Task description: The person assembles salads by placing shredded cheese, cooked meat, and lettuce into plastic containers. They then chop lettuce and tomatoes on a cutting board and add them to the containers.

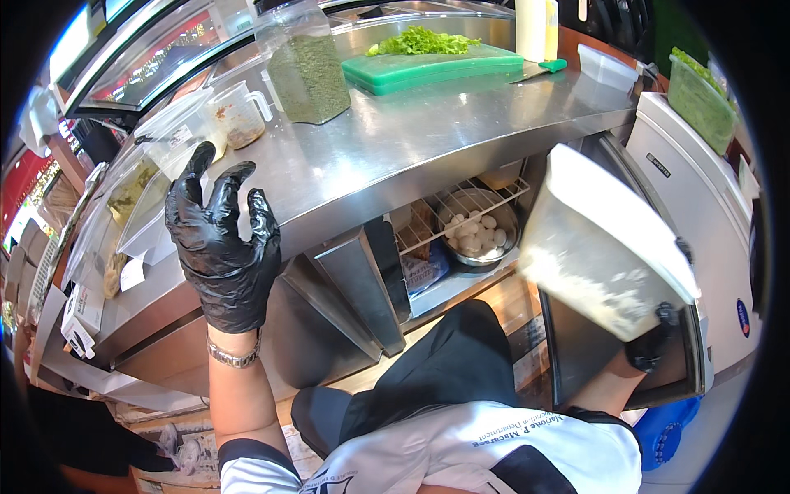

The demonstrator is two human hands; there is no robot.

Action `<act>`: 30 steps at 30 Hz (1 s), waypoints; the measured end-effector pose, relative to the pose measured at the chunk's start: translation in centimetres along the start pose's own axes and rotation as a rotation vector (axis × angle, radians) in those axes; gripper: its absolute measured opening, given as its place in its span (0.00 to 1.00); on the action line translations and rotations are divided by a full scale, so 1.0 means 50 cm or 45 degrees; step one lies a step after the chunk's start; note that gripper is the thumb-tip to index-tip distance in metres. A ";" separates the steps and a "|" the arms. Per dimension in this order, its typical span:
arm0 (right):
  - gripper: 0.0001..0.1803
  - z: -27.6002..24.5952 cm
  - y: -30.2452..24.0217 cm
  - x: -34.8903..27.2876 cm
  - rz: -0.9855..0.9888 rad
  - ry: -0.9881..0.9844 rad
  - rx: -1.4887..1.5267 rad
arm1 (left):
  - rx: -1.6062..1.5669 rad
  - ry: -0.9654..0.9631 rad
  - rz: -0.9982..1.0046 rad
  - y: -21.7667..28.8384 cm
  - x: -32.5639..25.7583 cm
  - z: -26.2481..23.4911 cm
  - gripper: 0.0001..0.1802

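Observation:
My left hand (226,255), in a black glove, is raised at the counter's front edge with its fingers apart and nothing in them. At the right, my right hand (656,339), also gloved in black, grips a translucent plastic container (588,272) with a white lid (617,218). The container is tilted, and pale contents show cloudily through its wall. It hangs in front of the open under-counter fridge, beside the open fridge door (568,362). Inside the fridge, a metal bowl (512,239) of white eggs (477,235) stands below a wire shelf (461,216).
On the steel counter (395,132) stand a green cutting board (436,67) with lettuce (424,41), a knife (539,72), a tall container of dried herbs (309,74) and a measuring jug (237,115). A white chest freezer (691,189) is at the right.

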State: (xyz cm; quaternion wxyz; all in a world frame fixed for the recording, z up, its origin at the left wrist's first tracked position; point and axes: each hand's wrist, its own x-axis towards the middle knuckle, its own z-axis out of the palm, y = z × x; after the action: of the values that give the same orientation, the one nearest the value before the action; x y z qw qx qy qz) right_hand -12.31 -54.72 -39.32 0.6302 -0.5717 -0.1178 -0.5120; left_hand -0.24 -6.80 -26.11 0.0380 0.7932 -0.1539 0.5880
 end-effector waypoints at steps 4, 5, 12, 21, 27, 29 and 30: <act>0.54 0.076 0.153 -0.043 0.224 -0.133 -0.288 | -0.054 -0.011 -0.010 0.005 0.002 0.000 0.15; 0.54 0.103 0.202 -0.043 0.275 -0.161 -0.281 | -0.055 -0.016 -0.017 0.007 0.002 0.002 0.15; 0.47 0.225 0.485 0.042 0.423 -0.549 0.282 | 0.000 -0.033 0.000 0.007 0.004 0.002 0.16; 0.43 0.324 0.597 -0.021 -0.075 -0.362 -0.560 | 0.137 -0.004 -0.048 0.012 0.005 0.018 0.17; 0.20 0.346 0.686 -0.028 0.030 -0.790 -1.446 | 0.257 -0.150 -0.063 0.007 0.004 0.018 0.17; 0.25 0.366 0.680 -0.023 -0.248 -1.030 -1.482 | 0.041 -0.184 -0.166 0.007 0.009 0.016 0.21; 0.20 0.375 0.657 -0.023 -0.213 -0.907 -1.445 | -0.022 -0.236 -0.226 0.006 0.014 0.017 0.22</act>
State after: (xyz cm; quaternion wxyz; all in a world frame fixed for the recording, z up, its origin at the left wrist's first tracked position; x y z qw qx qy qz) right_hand 20.98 -44.19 -53.92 0.1131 -0.9370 -0.0750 -0.3218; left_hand 0.66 -7.41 -25.77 0.0821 0.8543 -0.0910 0.5051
